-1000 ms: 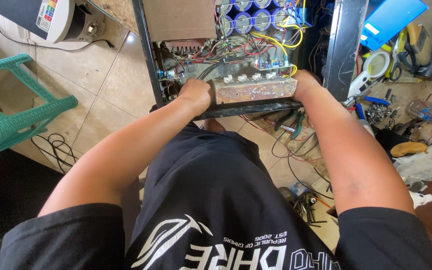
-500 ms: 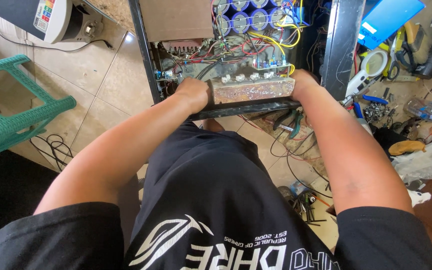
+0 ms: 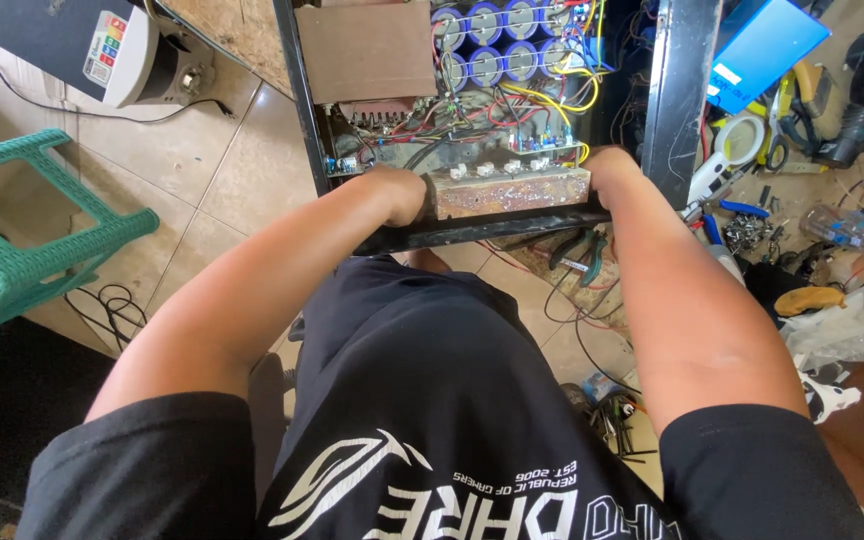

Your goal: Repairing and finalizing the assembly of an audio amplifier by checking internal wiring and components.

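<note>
Both hands, left hand (image 3: 392,195) and right hand (image 3: 607,170), grip closed on the black metal electronics chassis (image 3: 482,228), steadying its near edge; blue capacitors (image 3: 497,40) lie beyond.

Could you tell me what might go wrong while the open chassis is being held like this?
The left hand and right hand grip the open chassis beside loose wires and blue capacitors; a finger could snag a lead or touch a charged part. The cables on the floor below could catch a foot.
</note>
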